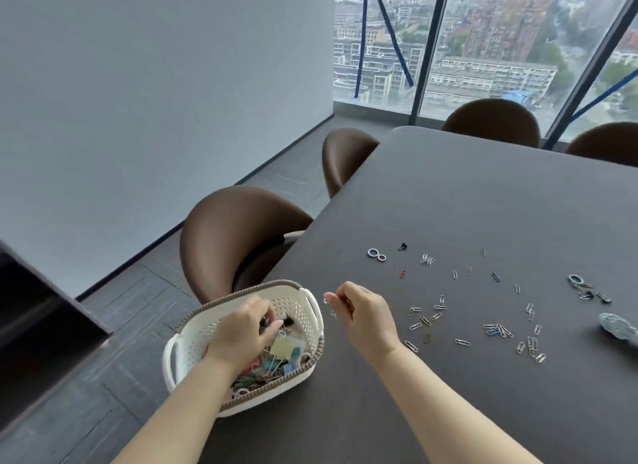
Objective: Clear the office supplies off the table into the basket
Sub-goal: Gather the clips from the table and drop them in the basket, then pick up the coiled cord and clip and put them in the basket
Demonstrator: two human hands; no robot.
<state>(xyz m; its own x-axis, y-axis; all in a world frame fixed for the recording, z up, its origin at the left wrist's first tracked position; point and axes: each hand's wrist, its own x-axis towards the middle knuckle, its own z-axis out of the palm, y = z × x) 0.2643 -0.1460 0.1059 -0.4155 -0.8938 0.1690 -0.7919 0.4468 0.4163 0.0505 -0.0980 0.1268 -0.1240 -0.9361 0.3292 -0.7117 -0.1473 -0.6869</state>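
Item one: white perforated basket point(193, 339) with a grey-brown woven rim and two loop handles, at the bench's point(483, 204) near left edge, at nine o'clock from the right hand point(366, 320). It holds a tangled heap of coloured binder clips point(286, 355) and wire clips, too jumbled to count; any print on them is too small to read. Left hand point(241, 329) is down inside the basket, its fingers point(272, 327) curled round some dark clips point(264, 320). Right hand hangs above the bench just beside the basket's far handle, fingers bent and pinching two silver clips point(333, 313) that dangle at its ten o'clock. Loose paper clips point(462, 342) lie over the dark bench from one to four o'clock of that hand: about thirty, mostly silver, several overlapping so no exact count; one red clip point(402, 274) and one blue clip point(495, 276) stand out. Two pale rings point(376, 254) touch each other at twelve o'clock, with one black binder clip point(402, 246) just beside them. At three o'clock, near the frame edge, lies a small cluster of rings and black clips point(581, 287), and below it a clear bundle point(618, 327), its contents unclear. Four brown chairs point(241, 235) stand round the bench; two window panes point(500, 42) show city blocks.
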